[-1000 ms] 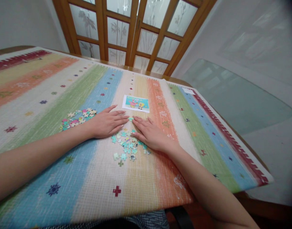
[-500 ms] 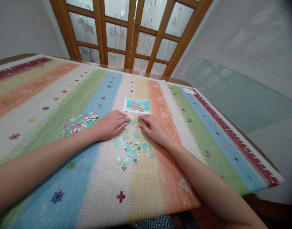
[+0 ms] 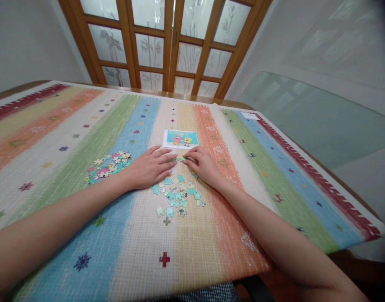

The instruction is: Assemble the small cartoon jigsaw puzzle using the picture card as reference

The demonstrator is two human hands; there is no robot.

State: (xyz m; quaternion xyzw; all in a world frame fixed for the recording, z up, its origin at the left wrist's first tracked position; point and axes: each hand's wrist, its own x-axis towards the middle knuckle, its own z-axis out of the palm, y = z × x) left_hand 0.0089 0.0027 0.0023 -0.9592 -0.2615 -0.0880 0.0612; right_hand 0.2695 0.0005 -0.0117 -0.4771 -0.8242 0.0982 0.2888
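Note:
Between my two hands, just below the picture card, a small joined bit of teal jigsaw puzzle pieces (image 3: 180, 159) lies on the cloth, partly covered by fingertips. My left hand (image 3: 152, 167) rests flat with fingers stretched out, its tips at the left side of these pieces. From the right, my right hand (image 3: 201, 165) has thumb and forefinger drawn together on a puzzle piece at the right end; the fingers hide most of it. Loose teal pieces (image 3: 178, 195) are spread below the hands. The card (image 3: 181, 139) shows a pink and a yellow cartoon figure.
A second heap of mixed puzzle pieces (image 3: 109, 167) lies left, beyond my left forearm. A striped tablecloth (image 3: 142, 251) covers the table. A small white paper (image 3: 250, 115) sits at the far right, and wood-framed glass doors (image 3: 151, 50) stand behind the table.
My left fingers have slid slightly right, nearer the joined pieces. The right hand's thumb and forefinger have come closer together. The view has shifted a little.

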